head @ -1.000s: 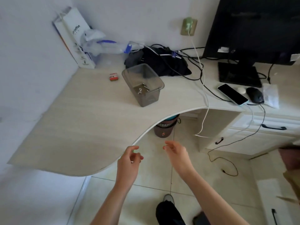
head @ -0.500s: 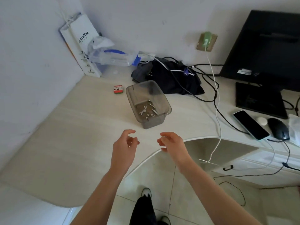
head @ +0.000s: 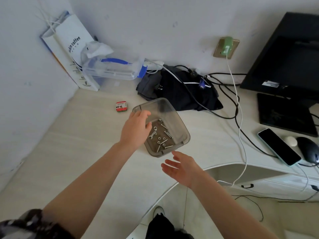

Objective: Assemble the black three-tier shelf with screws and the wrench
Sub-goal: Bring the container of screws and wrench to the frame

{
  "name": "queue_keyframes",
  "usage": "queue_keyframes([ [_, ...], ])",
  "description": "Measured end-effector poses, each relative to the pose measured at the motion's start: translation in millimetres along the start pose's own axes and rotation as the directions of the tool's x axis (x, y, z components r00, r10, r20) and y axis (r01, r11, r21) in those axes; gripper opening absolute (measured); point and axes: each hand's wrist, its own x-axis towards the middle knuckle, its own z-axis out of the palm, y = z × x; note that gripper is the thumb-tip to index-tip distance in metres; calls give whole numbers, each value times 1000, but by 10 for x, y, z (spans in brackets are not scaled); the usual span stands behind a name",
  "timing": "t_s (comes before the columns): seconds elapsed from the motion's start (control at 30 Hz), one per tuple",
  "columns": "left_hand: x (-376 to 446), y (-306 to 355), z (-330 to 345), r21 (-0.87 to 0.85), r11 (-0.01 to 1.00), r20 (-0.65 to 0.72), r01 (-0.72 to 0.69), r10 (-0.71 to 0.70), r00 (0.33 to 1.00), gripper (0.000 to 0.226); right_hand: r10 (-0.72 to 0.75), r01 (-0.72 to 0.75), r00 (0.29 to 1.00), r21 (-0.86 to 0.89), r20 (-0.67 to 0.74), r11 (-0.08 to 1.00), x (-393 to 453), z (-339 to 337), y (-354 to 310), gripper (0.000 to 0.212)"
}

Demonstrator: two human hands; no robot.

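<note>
Desk (head: pixel 72 152): pale wood-grain top with a curved front edge, set into a white-walled corner; tiled floor visible below the cut-out. Monitor (head: pixel 284 54): black, at the far right on its flat base, screen dark. Paper bag (head: pixel 69 54): white, printed "coffee", upright in the back left corner; a clear plastic box with blue clips (head: pixel 114 68) just beside it, crumpled white paper on top. Dark cloth (head: pixel 181 94): heaped against the back wall, black and white cables running over it; one white cable climbs to a green plug (head: pixel 226 47) in the wall socket.

Grey translucent bin (head: pixel 179 128): rectangular, open-topped, standing on the desk in front of the cloth; contains the screws (head: pixel 167 133), several nuts and a small silver wrench (head: pixel 153 133), all loose on the bottom; no shelf parts in view.

Left hand (head: pixel 136 128): reaches over the bin's near-left rim, fingers curled over the edge toward the inside; cannot tell whether they grip the wall or anything within. Right hand (head: pixel 183 168): just in front of the bin's near corner, palm up, fingers spread and relaxed, holding nothing.

Phone (head: pixel 278 146): face up at right, screen dark; black mouse (head: pixel 309 150) just beside it. Small red tin (head: pixel 121 106): left of the bin, apart from it.
</note>
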Motion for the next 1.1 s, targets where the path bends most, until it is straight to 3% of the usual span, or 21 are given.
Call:
queue_keyframes([
  [0.2,423,-104,86,124,992,49,-23,17,999,50,43,-43,998,-6,45,999,122,-6,-100,24],
  [0.5,775,-216,219,108,969,204,223,-241,949,66,62,-54,994,-94,88,994,219,-44,-316,20],
  [0.67,738,-241,239,74,956,207,283,-292,934,66,51,-34,993,-146,110,989,220,-85,-398,22],
  [0.83,532,-256,233,46,932,185,361,-363,913,65,-2,15,998,-188,69,982,257,-207,-560,21],
  [0.93,362,-257,241,-62,897,151,437,-424,893,62,-52,56,998,-220,25,974,285,-294,-687,21],
  [1.1,131,-247,329,-155,824,157,545,-524,837,50,-246,218,968,-307,-54,926,353,-397,-893,17],
])
